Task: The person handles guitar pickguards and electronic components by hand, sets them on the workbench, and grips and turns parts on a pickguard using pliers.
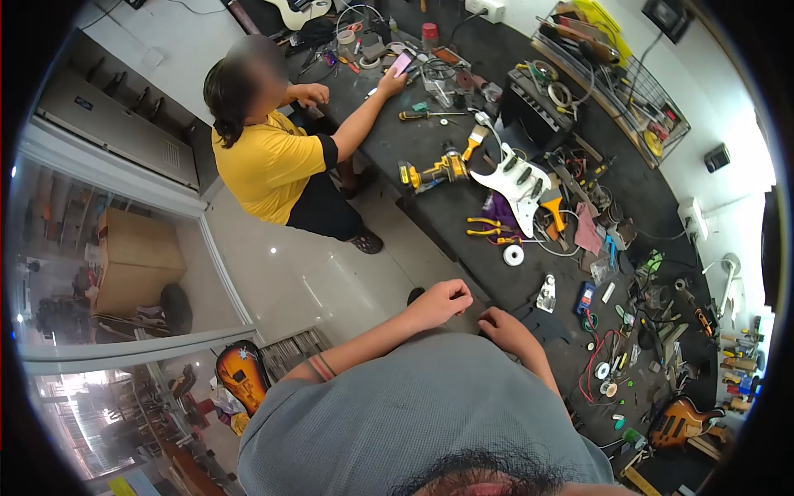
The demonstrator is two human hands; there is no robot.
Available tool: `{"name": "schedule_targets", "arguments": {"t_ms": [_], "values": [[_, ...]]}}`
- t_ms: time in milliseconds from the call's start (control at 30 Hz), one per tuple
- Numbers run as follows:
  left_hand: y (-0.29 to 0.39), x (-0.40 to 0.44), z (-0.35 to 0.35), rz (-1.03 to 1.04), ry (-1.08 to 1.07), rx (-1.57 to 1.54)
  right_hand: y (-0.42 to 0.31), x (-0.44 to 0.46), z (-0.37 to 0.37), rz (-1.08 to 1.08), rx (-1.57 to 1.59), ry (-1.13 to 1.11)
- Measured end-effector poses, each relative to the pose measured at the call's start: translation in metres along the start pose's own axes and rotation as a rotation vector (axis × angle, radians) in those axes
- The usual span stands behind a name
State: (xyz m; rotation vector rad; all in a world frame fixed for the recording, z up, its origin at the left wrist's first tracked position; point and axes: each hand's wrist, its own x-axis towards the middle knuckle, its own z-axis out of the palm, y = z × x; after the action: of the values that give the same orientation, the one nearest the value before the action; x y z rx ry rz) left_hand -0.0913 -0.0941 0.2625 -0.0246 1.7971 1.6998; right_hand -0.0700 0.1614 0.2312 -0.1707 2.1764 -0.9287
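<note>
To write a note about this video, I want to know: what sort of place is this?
Probably a guitar repair workshop: a white pickguard and a cordless drill lie on the workbench.

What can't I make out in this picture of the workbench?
Head view, white guitar body: cut off by the top edge.
Head view, pink-screened phone: screen contents too small.
Head view, blue handheld device: any reading too small.
Head view, purple item: partly hidden by the white plastic pickguard.
Head view, wearer's left hand and right hand: palms turned away.
</note>
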Motion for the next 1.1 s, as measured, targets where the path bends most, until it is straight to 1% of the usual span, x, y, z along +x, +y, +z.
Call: {"name": "schedule_targets", "arguments": {"t_ms": [133, 167, 233, 333, 433, 600, 1000, 1100], "values": [[-0.017, -0.003, -0.038, 0.082, -0.007, -0.015, -0.037, 0.026, 0.013, -0.024, -0.038, -0.022], [-0.022, -0.004, -0.047, 0.069, -0.009, -0.015, -0.042, 0.032, 0.015, -0.028, -0.050, -0.008], [-0.011, -0.011, -0.062, 0.045, -0.014, -0.015, -0.050, 0.043, 0.017, -0.041, -0.071, 0.014], [-0.019, -0.011, -0.081, 0.080, -0.004, -0.036, -0.065, 0.054, 0.019, -0.050, -0.089, 0.028], [-0.020, -0.013, -0.095, 0.071, -0.011, -0.046, -0.078, 0.061, 0.021, -0.035, -0.094, 0.017], [-0.022, -0.013, -0.110, 0.060, -0.022, -0.040, -0.098, 0.068, 0.025, -0.011, -0.095, -0.006], [-0.015, -0.005, -0.126, 0.097, -0.039, -0.031, -0.103, 0.078, 0.023, -0.035, -0.086, 0.036], [-0.014, 0.000, -0.127, 0.096, -0.062, -0.020, -0.105, 0.077, 0.024, -0.004, -0.071, 0.052]]}}
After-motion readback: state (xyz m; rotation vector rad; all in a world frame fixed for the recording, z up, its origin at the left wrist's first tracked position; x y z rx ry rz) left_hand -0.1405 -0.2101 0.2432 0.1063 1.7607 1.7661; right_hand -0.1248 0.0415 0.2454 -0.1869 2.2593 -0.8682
